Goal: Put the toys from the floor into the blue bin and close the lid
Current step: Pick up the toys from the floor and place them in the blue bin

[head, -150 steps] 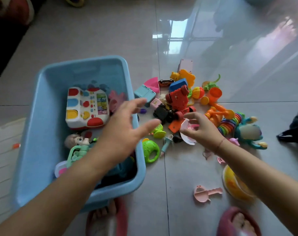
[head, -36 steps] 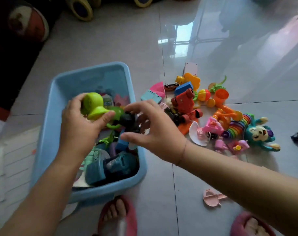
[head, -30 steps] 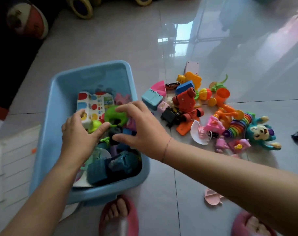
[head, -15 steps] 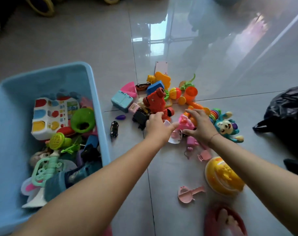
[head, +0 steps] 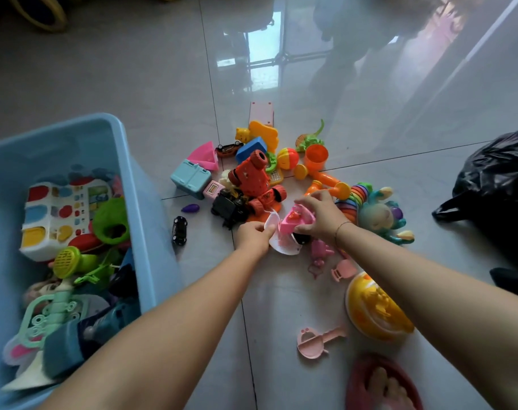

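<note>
The blue bin (head: 139, 184) stands open at the left, with a toy keyboard (head: 56, 211) and several other toys inside. A heap of toys lies on the tiles in the middle, among them a red truck (head: 251, 179). My left hand (head: 253, 236) pinches the edge of a white plate-like toy (head: 281, 247) at the heap's near side. My right hand (head: 321, 216) grips a pink toy (head: 296, 221) just above that plate. No lid is in view.
A small black car (head: 179, 230) lies beside the bin. A yellow dome toy (head: 373, 309) and a pink spoon-shaped toy (head: 313, 341) lie near my right foot in a pink slipper (head: 378, 383). A black plastic bag (head: 497, 184) sits at the right.
Both hands have left the bin, where they dropped green toys, and reached right to the heap. The left now pinches the white plate and the right has closed on the pink toy.
</note>
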